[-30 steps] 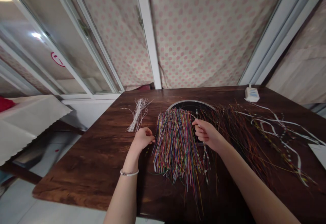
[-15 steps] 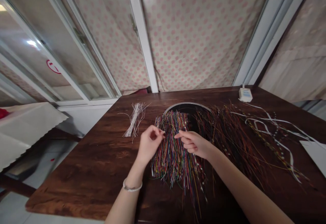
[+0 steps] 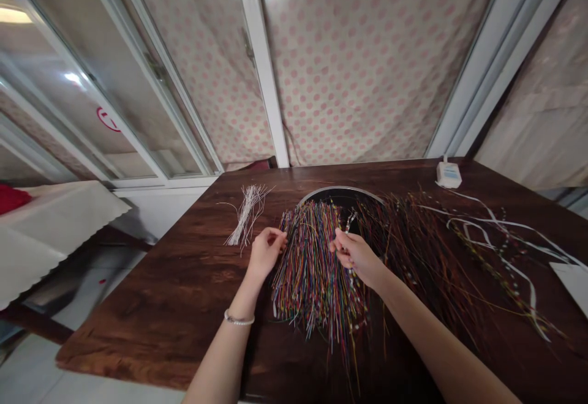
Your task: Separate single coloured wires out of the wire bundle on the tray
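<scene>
A thick pile of thin multicoloured strands (image 3: pixel 312 263) lies on the dark wooden table (image 3: pixel 174 294), partly over a round black tray (image 3: pixel 340 196). My left hand (image 3: pixel 265 251) rests at the pile's left edge, fingers curled and pinching at strands. My right hand (image 3: pixel 353 254) is closed in a pinch on a black-and-white speckled strand that sticks up past the fingertips. A small bundle of white strands (image 3: pixel 245 214) lies just left of my left hand.
To the right spread dark red-brown strands (image 3: pixel 427 251) and loose white ribbons (image 3: pixel 500 239). A small white box (image 3: pixel 448 174) sits at the far right corner. A white sheet corner (image 3: pixel 574 278) lies at the right edge. A white-clothed table (image 3: pixel 50 220) stands left.
Both hands came together over the pile half a second ago and have since drawn slightly apart. My right hand now holds a speckled strand raised above the pile.
</scene>
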The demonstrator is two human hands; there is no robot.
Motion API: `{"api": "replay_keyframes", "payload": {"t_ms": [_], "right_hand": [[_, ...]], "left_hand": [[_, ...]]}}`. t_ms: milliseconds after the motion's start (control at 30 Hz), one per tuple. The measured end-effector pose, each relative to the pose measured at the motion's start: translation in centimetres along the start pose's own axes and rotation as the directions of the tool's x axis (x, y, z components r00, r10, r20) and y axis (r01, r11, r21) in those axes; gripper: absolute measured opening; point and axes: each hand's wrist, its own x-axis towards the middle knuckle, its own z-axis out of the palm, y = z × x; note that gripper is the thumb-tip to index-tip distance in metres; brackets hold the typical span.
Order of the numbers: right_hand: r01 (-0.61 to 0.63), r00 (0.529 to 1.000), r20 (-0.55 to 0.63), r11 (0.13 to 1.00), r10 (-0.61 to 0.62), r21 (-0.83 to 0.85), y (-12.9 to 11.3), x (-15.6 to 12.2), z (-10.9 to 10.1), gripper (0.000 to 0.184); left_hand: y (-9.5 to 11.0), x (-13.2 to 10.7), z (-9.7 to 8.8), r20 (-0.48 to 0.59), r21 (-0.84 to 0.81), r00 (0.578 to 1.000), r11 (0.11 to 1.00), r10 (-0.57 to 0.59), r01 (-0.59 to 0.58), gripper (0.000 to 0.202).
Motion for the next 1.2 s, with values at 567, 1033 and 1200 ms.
{"api": "replay_keyframes", "payload": {"t_ms": [567, 1033, 1200], "right_hand": [[-0.132, 0.977, 0.154, 0.986, 0.146, -0.100, 1.5, 0.9, -0.6, 0.038], [-0.158, 0.976, 0.133, 0.982, 0.171, -0.108, 2.1, 1.6, -1.2, 0.035], [-0.155, 0.977, 0.130, 0.982, 0.168, -0.104, 2.2, 1.6, -1.2, 0.035]], "left_hand": [[-2.1, 0.0, -2.0, 0.201, 0.191, 0.958, 0.967, -0.205, 0.167, 0.027], [-0.8, -0.4, -2.8, 0.274, 0.119, 0.917, 0.956, -0.291, 0.268, 0.021], [-0.6, -0.6, -2.8, 0.284, 0.172, 0.906, 0.946, -0.313, 0.273, 0.028]]}}
